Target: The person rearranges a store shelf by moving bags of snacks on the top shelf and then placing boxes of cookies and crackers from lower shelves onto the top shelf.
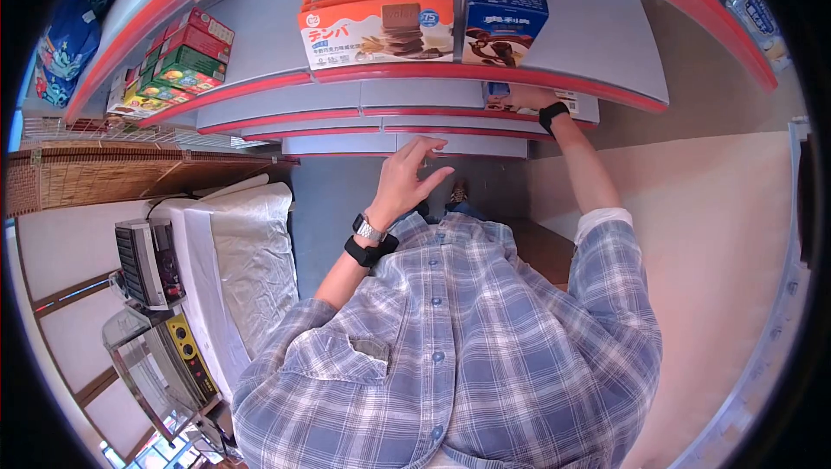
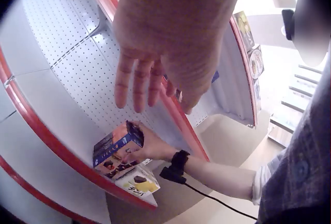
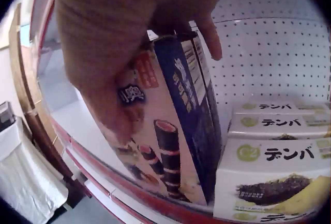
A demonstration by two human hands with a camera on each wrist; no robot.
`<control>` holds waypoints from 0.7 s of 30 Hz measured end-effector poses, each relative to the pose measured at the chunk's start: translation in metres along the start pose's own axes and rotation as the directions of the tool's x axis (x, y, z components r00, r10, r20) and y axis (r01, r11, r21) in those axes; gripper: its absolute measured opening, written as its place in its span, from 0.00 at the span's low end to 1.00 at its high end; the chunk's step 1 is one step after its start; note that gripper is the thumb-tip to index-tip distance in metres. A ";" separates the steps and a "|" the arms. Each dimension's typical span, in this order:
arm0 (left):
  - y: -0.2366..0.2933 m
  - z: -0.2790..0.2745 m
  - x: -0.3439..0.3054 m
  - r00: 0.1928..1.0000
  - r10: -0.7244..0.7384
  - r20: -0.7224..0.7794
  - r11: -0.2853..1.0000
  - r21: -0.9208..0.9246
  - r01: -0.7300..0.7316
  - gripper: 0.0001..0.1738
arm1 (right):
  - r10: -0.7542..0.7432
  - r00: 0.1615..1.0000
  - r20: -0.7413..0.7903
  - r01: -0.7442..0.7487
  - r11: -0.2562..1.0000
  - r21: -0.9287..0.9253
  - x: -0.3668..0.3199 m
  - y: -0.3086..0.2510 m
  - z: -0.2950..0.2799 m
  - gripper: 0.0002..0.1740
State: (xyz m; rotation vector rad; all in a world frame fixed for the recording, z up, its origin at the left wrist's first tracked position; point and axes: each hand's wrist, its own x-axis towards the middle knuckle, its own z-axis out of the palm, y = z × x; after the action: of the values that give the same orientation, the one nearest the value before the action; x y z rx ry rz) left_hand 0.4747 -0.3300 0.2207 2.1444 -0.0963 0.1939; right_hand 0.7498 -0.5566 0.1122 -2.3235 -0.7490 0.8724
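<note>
My right hand (image 1: pixel 530 98) reaches to a lower shelf (image 1: pixel 424 97) at the right. In the right wrist view it grips a wafer roll box (image 3: pixel 160 154) from above, thumb on the pink front and fingers over the top. The box has dark blue sides and stands tilted at the shelf's red edge, with another box close behind it. Beside it stand white boxes (image 3: pixel 266 180) with a yellow picture. My left hand (image 1: pixel 401 180) hangs in the air before the shelves, fingers loosely extended, holding nothing; in the left wrist view the fingers (image 2: pixel 139 81) point down.
On the upper shelf are a row of orange wafer boxes (image 1: pixel 376 36) and a row of navy boxes (image 1: pixel 505 14). Smaller red and green boxes (image 1: pixel 186 62) stand at the left. A cloth-covered table (image 1: pixel 255 248) and kitchen appliances (image 1: pixel 156 265) are on the left side.
</note>
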 end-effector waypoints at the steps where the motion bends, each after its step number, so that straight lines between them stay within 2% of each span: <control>1: -0.002 -0.001 0.000 0.999 0.025 -0.022 1.000 0.016 -0.024 0.23 | -0.169 0.977 -0.130 0.132 0.958 -0.255 -0.007 -0.004 0.006 0.39; 2: -0.004 -0.001 -0.001 0.998 0.050 -0.044 0.998 0.033 -0.048 0.22 | -0.359 0.910 -0.209 0.214 0.836 -0.505 -0.018 -0.018 0.010 0.41; 6: -0.007 -0.007 0.001 0.997 0.031 -0.073 0.999 0.026 -0.029 0.23 | -0.434 0.877 -0.206 0.231 0.757 -0.611 -0.068 -0.081 0.015 0.41; 8: -0.005 -0.008 0.002 0.995 -0.023 -0.095 1.000 0.005 0.024 0.22 | -0.615 0.751 -0.243 0.354 0.684 -0.637 -0.095 -0.104 0.018 0.49; 9: -0.006 -0.008 0.004 0.995 -0.017 -0.093 1.000 0.001 0.017 0.22 | -0.612 0.752 -0.245 0.348 0.684 -0.641 -0.112 -0.116 0.014 0.49; 11: -0.009 -0.010 0.004 0.996 -0.017 -0.087 1.000 -0.005 0.016 0.22 | -0.475 0.859 -0.188 0.394 0.850 -0.349 -0.148 -0.140 0.000 0.54; 12: -0.010 -0.010 0.005 0.997 -0.009 -0.083 1.000 -0.011 0.008 0.22 | -0.470 0.861 -0.194 0.385 0.852 -0.354 -0.166 -0.145 -0.008 0.54; 14: -0.013 -0.010 0.006 0.993 0.057 -0.099 0.998 0.002 -0.057 0.23 | -0.394 0.889 -0.232 0.348 0.912 -0.216 -0.200 -0.147 -0.033 0.58; 16: -0.014 -0.009 0.006 0.995 0.049 -0.088 0.999 -0.006 -0.050 0.22 | -0.362 0.888 -0.286 0.329 0.931 -0.155 -0.233 -0.149 -0.073 0.59; 20: -0.018 0.004 0.012 0.995 0.063 -0.072 0.997 -0.039 -0.066 0.20 | -0.388 0.745 -0.542 0.244 0.915 -0.320 -0.269 -0.151 -0.145 0.60; 21: -0.015 0.006 0.015 0.995 0.072 -0.067 0.997 -0.036 -0.075 0.20 | -0.378 0.702 -0.603 0.175 0.913 -0.368 -0.266 -0.154 -0.156 0.59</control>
State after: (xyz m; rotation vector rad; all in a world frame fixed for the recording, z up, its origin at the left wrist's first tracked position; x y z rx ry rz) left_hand 0.4921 -0.3266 0.2075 2.0959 -0.1398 0.3030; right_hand 0.6449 -0.6685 0.4207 -2.4169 -0.9001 -0.2462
